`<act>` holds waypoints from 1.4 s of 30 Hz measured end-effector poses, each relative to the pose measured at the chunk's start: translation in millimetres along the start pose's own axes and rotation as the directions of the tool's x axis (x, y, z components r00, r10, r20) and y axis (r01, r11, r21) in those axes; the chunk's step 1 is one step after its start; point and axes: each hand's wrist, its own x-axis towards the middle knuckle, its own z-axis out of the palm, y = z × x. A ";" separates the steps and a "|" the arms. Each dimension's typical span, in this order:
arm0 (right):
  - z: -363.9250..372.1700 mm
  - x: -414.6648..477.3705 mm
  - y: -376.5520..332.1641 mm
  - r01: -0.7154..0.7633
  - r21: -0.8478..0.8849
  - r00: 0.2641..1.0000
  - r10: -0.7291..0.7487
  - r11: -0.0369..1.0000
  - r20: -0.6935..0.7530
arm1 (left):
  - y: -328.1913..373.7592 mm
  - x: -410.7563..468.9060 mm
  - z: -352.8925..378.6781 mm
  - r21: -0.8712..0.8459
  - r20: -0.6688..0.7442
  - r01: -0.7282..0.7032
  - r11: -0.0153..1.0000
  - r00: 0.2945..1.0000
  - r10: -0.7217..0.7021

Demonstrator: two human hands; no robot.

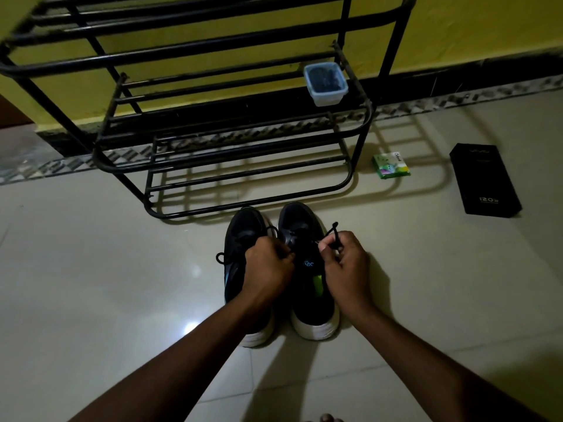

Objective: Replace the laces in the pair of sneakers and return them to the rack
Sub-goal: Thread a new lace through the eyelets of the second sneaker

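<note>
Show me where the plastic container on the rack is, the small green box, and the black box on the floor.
plastic container (326,83): head view, on its dark contents.
small green box (391,165): head view, middle of its top face.
black box (484,178): head view, middle of its top face.

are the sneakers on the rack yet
No, both sneakers stand on the floor in front of the rack, with the left hand and right hand pinching a lace.

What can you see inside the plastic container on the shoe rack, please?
The clear plastic container, on a middle shelf of the rack, holds something dark filling most of it. What it is cannot be made out; the picture is too dim.
</note>
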 end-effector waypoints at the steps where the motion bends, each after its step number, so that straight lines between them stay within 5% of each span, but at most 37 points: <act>1: -1.0 -0.2 -1.6 0.051 -0.013 0.999 -0.051 0.999 0.006 | 0.5 -0.7 -0.4 -0.003 -0.004 -0.006 1.000 1.000 0.006; 8: -1.6 2.2 -7.4 0.325 -0.162 0.939 -0.299 0.932 0.169 | -2.9 1.6 -2.9 -0.079 0.016 0.071 0.994 0.997 -0.070; 20: 1.5 7.7 -7.2 0.309 -0.242 0.926 -0.233 0.920 0.296 | -8.7 1.6 -2.4 -0.223 0.078 0.161 0.961 0.986 -0.147; 35: 1.4 14.1 -17.8 0.607 -0.382 0.787 -0.458 0.697 0.414 | -9.4 -5.8 -2.5 -0.159 -0.001 0.075 0.984 0.997 -0.076; 42: -0.9 22.2 -5.3 0.538 -0.287 0.829 -0.435 0.793 0.352 | -7.6 -1.8 -3.3 -0.122 0.014 0.059 0.991 0.998 -0.058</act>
